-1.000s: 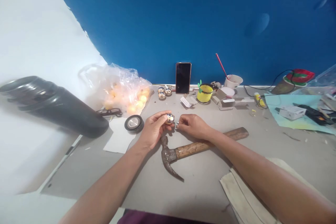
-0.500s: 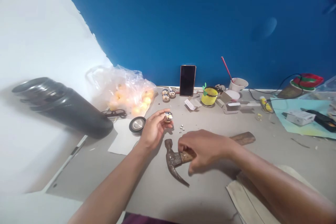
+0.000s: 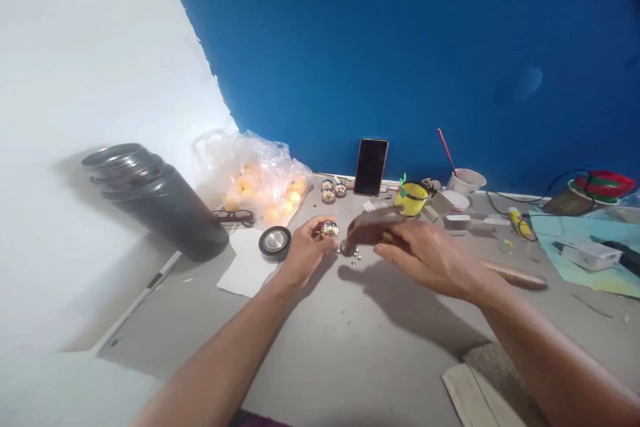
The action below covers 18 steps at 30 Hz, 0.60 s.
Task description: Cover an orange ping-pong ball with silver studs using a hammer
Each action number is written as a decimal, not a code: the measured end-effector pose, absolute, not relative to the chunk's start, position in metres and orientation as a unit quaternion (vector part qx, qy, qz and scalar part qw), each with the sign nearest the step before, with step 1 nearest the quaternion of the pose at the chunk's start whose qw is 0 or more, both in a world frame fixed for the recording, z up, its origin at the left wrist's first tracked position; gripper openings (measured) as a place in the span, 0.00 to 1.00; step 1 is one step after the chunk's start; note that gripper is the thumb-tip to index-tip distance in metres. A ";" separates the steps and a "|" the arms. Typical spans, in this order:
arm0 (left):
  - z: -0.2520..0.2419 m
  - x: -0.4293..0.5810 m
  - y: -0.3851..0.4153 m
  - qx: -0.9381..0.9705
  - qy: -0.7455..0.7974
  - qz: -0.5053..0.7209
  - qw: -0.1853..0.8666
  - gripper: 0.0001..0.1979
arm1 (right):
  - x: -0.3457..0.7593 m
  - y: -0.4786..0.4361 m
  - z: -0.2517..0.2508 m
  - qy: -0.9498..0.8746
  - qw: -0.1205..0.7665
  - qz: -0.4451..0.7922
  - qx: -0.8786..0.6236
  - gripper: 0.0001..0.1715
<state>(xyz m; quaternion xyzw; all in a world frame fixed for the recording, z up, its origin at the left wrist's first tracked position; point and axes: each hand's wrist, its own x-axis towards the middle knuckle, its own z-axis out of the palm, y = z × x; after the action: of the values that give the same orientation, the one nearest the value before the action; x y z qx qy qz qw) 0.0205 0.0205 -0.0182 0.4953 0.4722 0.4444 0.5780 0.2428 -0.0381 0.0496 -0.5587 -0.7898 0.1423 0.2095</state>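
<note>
My left hand holds a shiny, studded ball between its fingertips, above the grey table. To its right, my right hand grips a hammer, whose blurred head is raised close to the ball without visibly touching it. The wooden handle sticks out beyond my right wrist. Several tiny metal pieces lie on the table below the hammer head. Behind my left hand sit several similar shiny balls.
A dark flask stands tilted in view at the left, near a plastic bag of yellow balls and a round lid. Behind are a phone and yellow cup. Folded cloth lies at the lower right.
My right hand has lifted the hammer off the table, with its head now raised beside the ball. My left hand still holds the ball. The view has shifted slightly.
</note>
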 end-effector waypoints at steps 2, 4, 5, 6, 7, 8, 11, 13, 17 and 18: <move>-0.016 0.022 0.017 0.512 0.464 0.426 0.584 0.23 | 0.240 -0.039 0.051 -0.749 0.241 0.073 -0.614 0.16; -0.016 0.024 0.014 0.530 0.445 0.410 0.594 0.23 | 0.237 -0.038 0.046 -0.740 0.257 0.027 -0.621 0.15; -0.017 0.024 0.013 0.538 0.433 0.403 0.600 0.23 | 0.235 -0.037 0.043 -0.748 0.257 0.014 -0.612 0.15; -0.017 0.025 0.012 0.543 0.422 0.398 0.607 0.23 | 0.234 -0.037 0.040 -0.759 0.250 0.006 -0.601 0.14; -0.018 0.025 0.012 0.548 0.416 0.392 0.611 0.23 | 0.233 -0.037 0.039 -0.768 0.240 -0.002 -0.594 0.13; -0.019 0.025 0.012 0.551 0.415 0.388 0.611 0.23 | 0.233 -0.037 0.038 -0.772 0.233 -0.012 -0.591 0.12; -0.021 0.025 0.014 0.545 0.429 0.393 0.604 0.22 | 0.234 -0.038 0.040 -0.767 0.253 -0.047 -0.588 0.14; -0.022 0.025 0.016 0.537 0.422 0.401 0.610 0.22 | 0.234 -0.038 0.041 -0.769 0.265 -0.054 -0.579 0.16; -0.025 0.024 0.015 0.535 0.385 0.395 0.640 0.21 | 0.236 -0.038 0.042 -0.774 0.244 -0.042 -0.583 0.13; -0.025 0.024 0.014 0.532 0.384 0.392 0.645 0.21 | 0.237 -0.038 0.042 -0.768 0.255 -0.048 -0.585 0.14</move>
<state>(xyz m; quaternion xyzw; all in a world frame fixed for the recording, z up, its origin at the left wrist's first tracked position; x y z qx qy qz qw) 0.0243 0.0137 -0.0251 0.5324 0.3843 0.3917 0.6445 0.2373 -0.0379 0.0419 -0.5853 -0.7683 -0.0483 0.2545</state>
